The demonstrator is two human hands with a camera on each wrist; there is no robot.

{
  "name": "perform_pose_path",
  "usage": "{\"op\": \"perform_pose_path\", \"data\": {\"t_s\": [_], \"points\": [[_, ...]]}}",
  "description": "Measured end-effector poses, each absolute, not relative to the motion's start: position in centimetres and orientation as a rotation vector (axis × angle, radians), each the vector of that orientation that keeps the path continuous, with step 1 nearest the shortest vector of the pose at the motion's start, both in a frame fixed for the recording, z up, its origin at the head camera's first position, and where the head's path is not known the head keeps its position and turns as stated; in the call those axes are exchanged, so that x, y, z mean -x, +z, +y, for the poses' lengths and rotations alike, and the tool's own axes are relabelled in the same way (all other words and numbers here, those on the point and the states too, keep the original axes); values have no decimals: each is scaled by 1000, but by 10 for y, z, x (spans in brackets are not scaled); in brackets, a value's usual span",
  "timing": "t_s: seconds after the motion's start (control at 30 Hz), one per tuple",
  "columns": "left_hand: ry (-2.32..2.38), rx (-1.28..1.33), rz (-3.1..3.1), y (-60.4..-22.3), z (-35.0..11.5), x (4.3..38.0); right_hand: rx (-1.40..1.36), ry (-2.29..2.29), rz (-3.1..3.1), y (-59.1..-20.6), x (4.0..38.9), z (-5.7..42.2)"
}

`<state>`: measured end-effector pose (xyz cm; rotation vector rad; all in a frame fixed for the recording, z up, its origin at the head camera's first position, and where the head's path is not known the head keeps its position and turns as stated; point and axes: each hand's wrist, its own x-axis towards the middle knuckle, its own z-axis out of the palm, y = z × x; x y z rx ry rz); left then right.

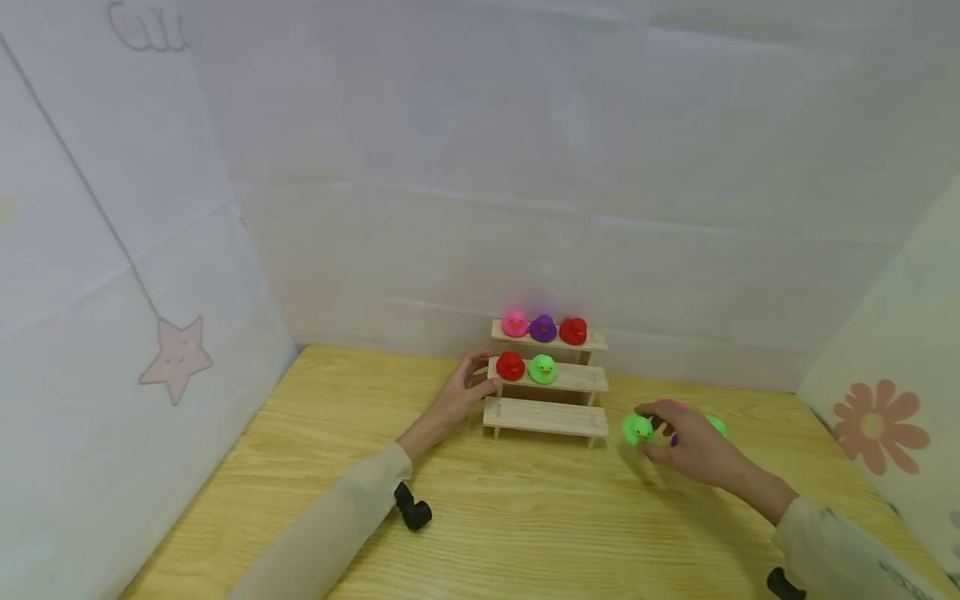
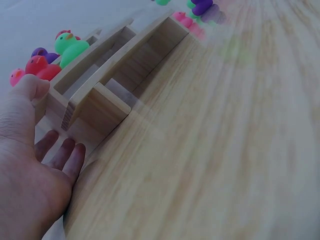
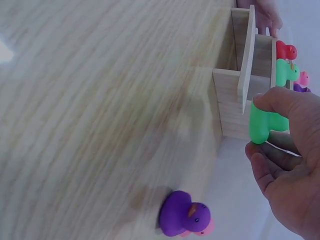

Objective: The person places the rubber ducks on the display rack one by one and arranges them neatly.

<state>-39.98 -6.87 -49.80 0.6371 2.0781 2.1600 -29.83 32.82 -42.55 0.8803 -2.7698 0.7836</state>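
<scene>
A small stepped wooden shelf (image 1: 551,417) stands near the back wall. My left hand (image 1: 459,396) is at its left end and holds the middle step's end, thumb in front and other fingers behind or beside it. My right hand (image 1: 693,442) pinches a green rubber duck (image 1: 637,429) between thumb and fingers, just right of the shelf's lowest step. On the top step sit a pink duck (image 1: 515,324), a purple duck (image 1: 543,328) and a red duck (image 1: 573,331). The middle step bears another red duck (image 1: 511,366) and another green duck (image 1: 543,369).
Beyond and under my right hand more ducks stand on the wooden table (image 1: 480,533), partly hidden: a purple one (image 3: 184,214), a pink one (image 3: 204,229) and a green one (image 1: 716,424). White sheet walls (image 1: 555,167) close in the back and both sides.
</scene>
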Motion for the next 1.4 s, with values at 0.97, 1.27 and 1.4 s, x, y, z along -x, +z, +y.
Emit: {"op": "perform_pose_path", "data": {"t_s": [0.97,1.27,1.4], "points": [[2191,-678,2100,-499,-67,401,-895,768,-2698,-405,347,269],[2198,-683,2068,-501,-67,400,-904,830,-2699,-402,361,255],[2193,-687,2051,-501,-66,400,-895,819,-2720,-402,365,251]]}}
